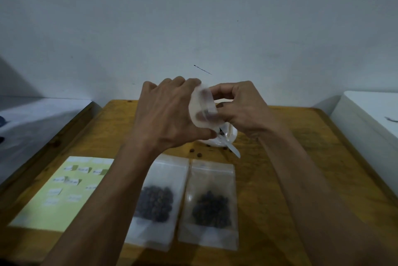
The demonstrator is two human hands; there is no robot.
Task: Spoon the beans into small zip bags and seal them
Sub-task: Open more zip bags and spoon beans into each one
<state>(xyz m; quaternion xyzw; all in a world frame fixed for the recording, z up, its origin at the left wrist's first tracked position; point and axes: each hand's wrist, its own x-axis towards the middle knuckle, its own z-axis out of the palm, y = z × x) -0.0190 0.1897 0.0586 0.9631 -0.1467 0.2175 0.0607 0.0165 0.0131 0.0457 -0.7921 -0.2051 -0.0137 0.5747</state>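
Both hands hold a small clear zip bag (201, 107) raised above the table's far middle. My left hand (170, 115) grips its left side, and my right hand (243, 108) pinches its right edge. The bag is blurred and what it holds cannot be made out. Under the hands sits a white container (229, 135) with a white plastic spoon (232, 149) sticking out toward me. Two zip bags with dark beans lie flat near me, one on the left (158, 201) and one on the right (211, 207).
A pale green sheet with several white labels (64, 190) lies at the front left of the wooden table (290, 168). A few loose beans (199, 154) lie by the container. A white box (370, 115) stands right; a grey surface (38, 119) left.
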